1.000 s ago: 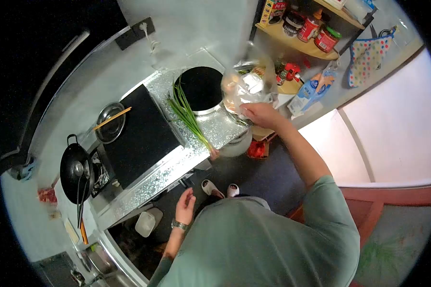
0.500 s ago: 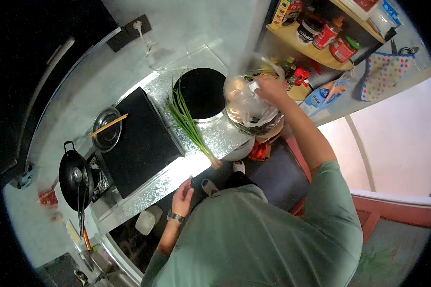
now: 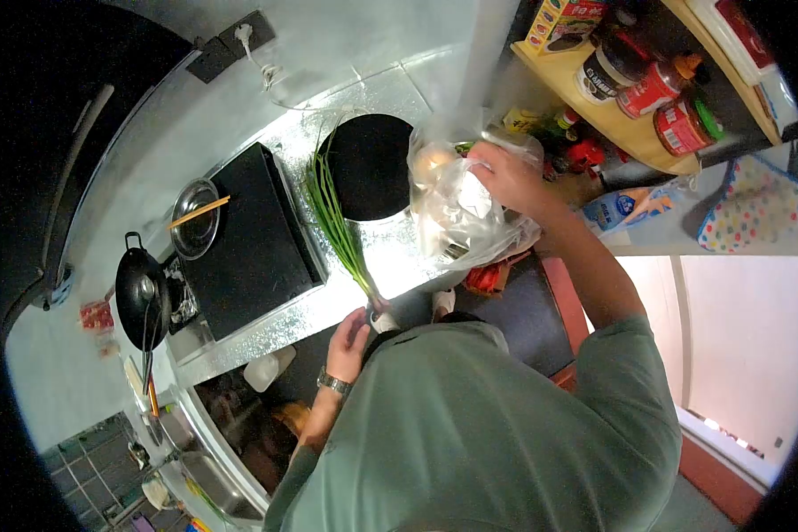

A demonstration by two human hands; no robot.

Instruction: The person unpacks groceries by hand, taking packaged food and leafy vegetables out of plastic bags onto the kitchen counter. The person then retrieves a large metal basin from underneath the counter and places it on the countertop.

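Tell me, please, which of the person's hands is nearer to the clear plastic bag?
Right. The right hand is on the clear plastic bag; the left hand is farther away, by the root end of the green onions.

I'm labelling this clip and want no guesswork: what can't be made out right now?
All in the head view:
- Right hand: fingertips lost among the folds of the plastic bag; their grip can't be told.
- Bag's contents: blurred behind cloudy plastic.
- Left hand: fingers overlap the root end of the green onions; contact is unclear.
- Green-lidded jar: print too small and blurred.
- Dotted cloth: right end cut off by the dark lens edge.
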